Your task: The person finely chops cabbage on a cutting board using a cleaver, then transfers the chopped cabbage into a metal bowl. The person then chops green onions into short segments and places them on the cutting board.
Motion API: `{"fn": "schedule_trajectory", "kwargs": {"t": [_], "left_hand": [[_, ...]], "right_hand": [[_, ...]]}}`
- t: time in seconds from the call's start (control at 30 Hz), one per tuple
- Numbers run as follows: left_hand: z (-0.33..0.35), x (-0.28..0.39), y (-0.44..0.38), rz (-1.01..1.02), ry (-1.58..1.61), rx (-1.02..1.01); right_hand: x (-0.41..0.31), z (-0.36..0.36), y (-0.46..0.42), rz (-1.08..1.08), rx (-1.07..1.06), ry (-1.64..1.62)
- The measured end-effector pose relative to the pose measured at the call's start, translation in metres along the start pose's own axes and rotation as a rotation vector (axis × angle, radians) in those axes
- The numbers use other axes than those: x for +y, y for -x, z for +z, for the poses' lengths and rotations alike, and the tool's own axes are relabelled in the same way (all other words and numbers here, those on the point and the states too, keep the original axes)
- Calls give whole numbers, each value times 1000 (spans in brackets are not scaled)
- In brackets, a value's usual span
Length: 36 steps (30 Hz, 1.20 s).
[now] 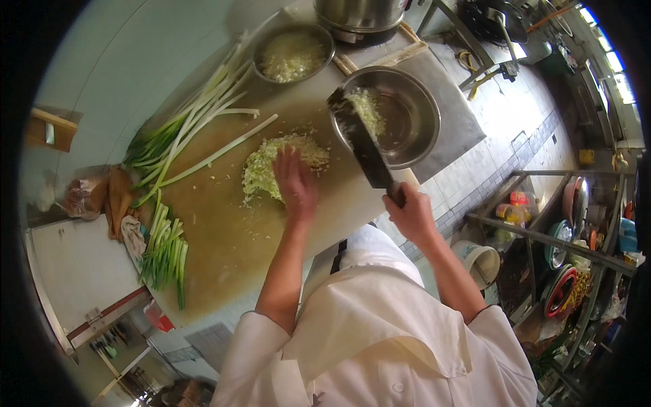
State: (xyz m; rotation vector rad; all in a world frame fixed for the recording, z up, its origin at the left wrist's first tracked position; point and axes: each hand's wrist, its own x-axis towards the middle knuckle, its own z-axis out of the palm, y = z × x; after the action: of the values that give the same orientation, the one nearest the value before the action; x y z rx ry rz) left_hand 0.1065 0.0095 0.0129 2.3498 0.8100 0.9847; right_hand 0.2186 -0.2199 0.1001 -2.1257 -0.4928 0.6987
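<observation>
My right hand (411, 209) grips the handle of a broad Chinese cleaver (367, 147). Its dark blade reaches over the near left rim of a steel bowl (426, 127). Chopped pale green vegetable (370, 108) lies beyond the blade, at the bowl's left side; whether some rests on the blade cannot be told. My left hand (296, 183), fingers stretched out, is over a heap of finely chopped vegetable (260, 173) on the large cutting board (218, 259). Nothing shows in that hand, and its palm is hidden.
Long green onions (203, 107) lie along the board's far left, with cut green lengths (164, 249) nearer me. A second steel bowl (295, 53) holds chopped vegetable. Behind stands a large metal pot (361, 15). A white bucket (475, 262) and metal shelving (549, 234) are at right.
</observation>
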Motion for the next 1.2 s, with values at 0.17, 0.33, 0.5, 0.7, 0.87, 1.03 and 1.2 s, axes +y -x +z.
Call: {"fn": "schedule_trajectory", "kwargs": {"t": [0.17, 0.33, 0.5, 0.7, 0.87, 1.03, 1.2], "left_hand": [[-48, -68, 30, -187, -58, 52], [-55, -105, 33, -213, -90, 54], [-45, -114, 22, -131, -165, 6], [-31, -94, 26, -73, -171, -57], [-5, -77, 17, -15, -254, -26], [2, -74, 25, -81, -184, 22], [-3, -65, 32, -101, -166, 23]], "right_hand": [[16, 69, -18, -228, 66, 534], [26, 110, -37, -158, 113, 579], [14, 124, -27, -77, -8, 535], [21, 135, -5, 342, -204, -189], [40, 158, 8, 368, -311, -361], [25, 179, 18, 367, -383, -432], [22, 161, 26, 404, -430, -409]]}}
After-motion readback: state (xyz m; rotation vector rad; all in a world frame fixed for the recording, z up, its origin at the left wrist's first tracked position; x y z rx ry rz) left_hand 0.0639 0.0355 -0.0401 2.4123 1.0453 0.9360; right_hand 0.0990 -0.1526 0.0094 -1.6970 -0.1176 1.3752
